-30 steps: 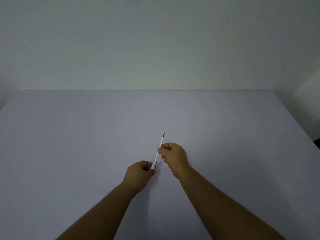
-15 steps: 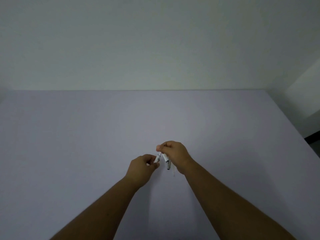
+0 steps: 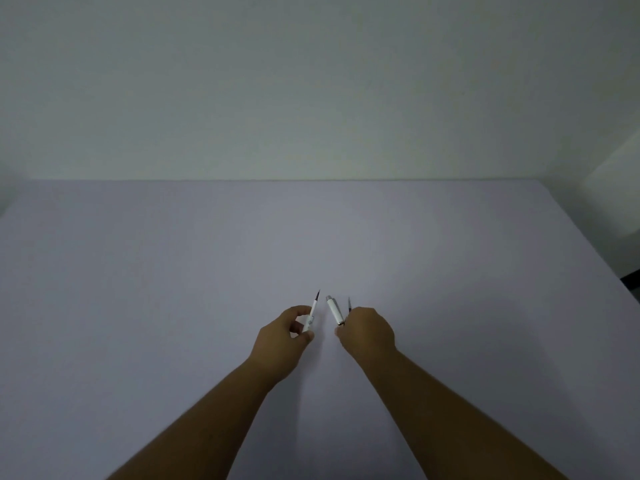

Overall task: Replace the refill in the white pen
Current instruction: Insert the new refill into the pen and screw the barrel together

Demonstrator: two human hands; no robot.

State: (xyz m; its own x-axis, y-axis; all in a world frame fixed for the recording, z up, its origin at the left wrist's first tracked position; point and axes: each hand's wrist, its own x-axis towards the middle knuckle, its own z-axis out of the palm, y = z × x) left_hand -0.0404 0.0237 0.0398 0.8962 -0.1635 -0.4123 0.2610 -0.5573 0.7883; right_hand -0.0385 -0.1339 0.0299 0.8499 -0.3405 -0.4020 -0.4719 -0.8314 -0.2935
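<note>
Left hand [image 3: 282, 337] pinches the refill [image 3: 312, 311], dark tip up; right hand [image 3: 367, 332] grips the white barrel [image 3: 335, 309] (a thin dark piece pokes beside it), both above the surface [image 3: 138, 289] near its front edge.

hands [image 3: 325, 336] now apart, pen [image 3: 334, 310] separated

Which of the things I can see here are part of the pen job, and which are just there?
Part of the job:
left hand holding the pen's lower part with its refill
right hand holding the white pen barrel and a thin dark-tipped piece, possibly another refill

Just there:
table
wall
</note>
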